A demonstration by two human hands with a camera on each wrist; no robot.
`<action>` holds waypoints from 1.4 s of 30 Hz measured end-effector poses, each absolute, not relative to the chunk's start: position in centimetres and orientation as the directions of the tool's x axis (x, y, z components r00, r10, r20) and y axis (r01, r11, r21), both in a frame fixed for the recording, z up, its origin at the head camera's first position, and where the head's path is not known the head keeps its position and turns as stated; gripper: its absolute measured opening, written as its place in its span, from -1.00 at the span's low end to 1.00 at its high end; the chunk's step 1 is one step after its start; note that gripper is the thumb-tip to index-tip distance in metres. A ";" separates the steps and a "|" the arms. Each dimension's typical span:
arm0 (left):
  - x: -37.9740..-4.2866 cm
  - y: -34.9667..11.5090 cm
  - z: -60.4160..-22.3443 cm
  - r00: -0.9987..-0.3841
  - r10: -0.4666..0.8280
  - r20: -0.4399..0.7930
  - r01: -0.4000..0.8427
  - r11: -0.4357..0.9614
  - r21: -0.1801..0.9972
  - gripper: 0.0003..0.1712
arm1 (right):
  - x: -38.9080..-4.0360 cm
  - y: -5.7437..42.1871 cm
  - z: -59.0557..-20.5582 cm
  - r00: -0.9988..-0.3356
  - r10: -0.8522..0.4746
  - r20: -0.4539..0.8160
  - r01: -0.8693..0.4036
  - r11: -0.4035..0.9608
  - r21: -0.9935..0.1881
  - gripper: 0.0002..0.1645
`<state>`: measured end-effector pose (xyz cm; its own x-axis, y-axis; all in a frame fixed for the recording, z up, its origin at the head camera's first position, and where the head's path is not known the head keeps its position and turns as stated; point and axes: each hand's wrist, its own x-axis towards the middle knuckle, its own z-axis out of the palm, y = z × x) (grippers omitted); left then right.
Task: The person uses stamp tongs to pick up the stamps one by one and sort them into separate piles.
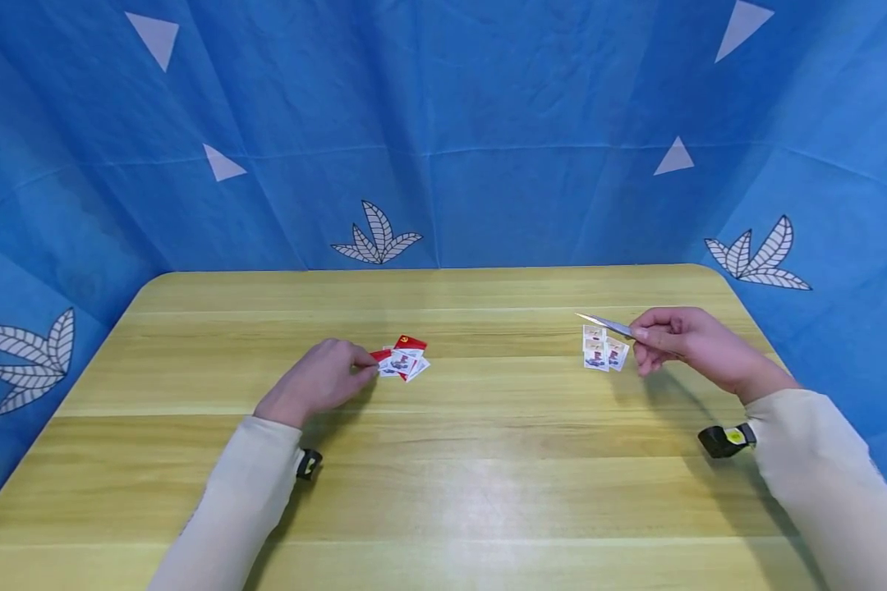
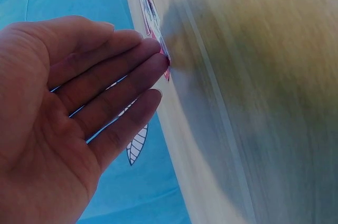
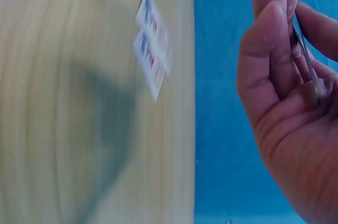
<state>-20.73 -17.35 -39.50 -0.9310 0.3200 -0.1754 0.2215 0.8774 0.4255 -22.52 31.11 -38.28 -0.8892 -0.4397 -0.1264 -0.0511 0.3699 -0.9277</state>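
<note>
My left hand (image 1: 319,379) reaches to a small overlapping pile of red and white stamps (image 1: 406,362) left of the table's middle. In the left wrist view its fingers (image 2: 113,94) are nearly straight, with the fingertips right at the pile's edge. My right hand (image 1: 682,343) pinches silver tweezers (image 1: 608,324) between thumb and fingers. Their pointed tip faces left, above a few white-bordered stamps (image 1: 595,356) on the right side. The tweezers' back end (image 3: 317,89) lies against the palm in the right wrist view, with no stamp visible at the tip.
Both groups of stamps lie on a light wooden table (image 1: 458,460). A blue curtain (image 1: 443,107) with white triangles and leaf prints hangs behind the table and along its sides. A black wrist camera (image 1: 724,441) hangs beside the right sleeve.
</note>
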 end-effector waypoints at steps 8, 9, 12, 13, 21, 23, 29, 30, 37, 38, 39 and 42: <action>-20.9 -17.2 -39.6 -0.932 0.313 -0.181 0.210 0.876 0.435 -0.68 | -22.1 28.3 -37.6 -0.876 -0.464 -0.132 -0.047 0.353 -0.934 -0.59; -20.9 -17.2 -39.6 -0.933 0.313 -0.180 0.209 0.875 0.436 -0.68 | -22.1 28.0 -37.5 -0.872 -0.470 -0.135 -0.046 0.354 -0.934 -0.60; -20.9 -17.1 -39.7 -0.933 0.312 -0.180 0.209 0.875 0.436 -0.68 | -22.2 27.2 -37.4 -0.861 -0.486 -0.152 -0.033 0.351 -0.936 -0.61; -20.9 -17.1 -39.7 -0.933 0.313 -0.180 0.210 0.876 0.435 -0.68 | -22.3 27.0 -37.4 -0.857 -0.491 -0.157 -0.030 0.352 -0.935 -0.62; -21.1 -16.9 -39.6 -0.928 0.335 -0.163 0.240 0.872 0.426 -0.68 | -23.1 25.2 -37.4 -0.829 -0.530 -0.179 -0.037 0.371 -0.928 -0.69; -21.2 -16.9 -39.6 -0.925 0.349 -0.152 0.257 0.867 0.427 -0.68 | -23.3 24.7 -37.6 -0.821 -0.537 -0.192 -0.025 0.371 -0.928 -0.68; -21.2 -16.6 -39.5 -0.919 0.371 -0.133 0.284 0.856 0.431 -0.67 | -24.1 23.3 -38.1 -0.805 -0.559 -0.199 -0.022 0.362 -0.932 -0.65; -21.2 -16.5 -39.4 -0.919 0.372 -0.129 0.286 0.856 0.430 -0.67 | -24.2 23.0 -38.1 -0.803 -0.563 -0.197 -0.024 0.361 -0.932 -0.65; -21.5 -15.4 -39.1 -0.913 0.403 -0.068 0.341 0.843 0.417 -0.63 | -24.9 21.4 -38.7 -0.787 -0.581 -0.209 -0.022 0.364 -0.931 -0.63; -21.5 -15.2 -39.1 -0.909 0.412 -0.061 0.353 0.839 0.413 -0.62 | -25.0 21.1 -38.7 -0.786 -0.581 -0.213 -0.019 0.366 -0.930 -0.63; -21.6 -15.1 -39.0 -0.907 0.418 -0.057 0.360 0.837 0.413 -0.62 | -25.1 20.9 -38.8 -0.784 -0.582 -0.217 -0.016 0.369 -0.929 -0.63; -21.8 -14.8 -39.0 -0.893 0.446 -0.052 0.390 0.828 0.402 -0.62 | -25.3 20.2 -38.9 -0.779 -0.583 -0.232 -0.012 0.383 -0.924 -0.63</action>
<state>-21.83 -14.76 -39.01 -0.8933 0.4464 -0.0522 0.3904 0.8283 0.4020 -25.29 20.19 -38.92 -0.7788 -0.5829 -0.2315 -0.0124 0.3834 -0.9235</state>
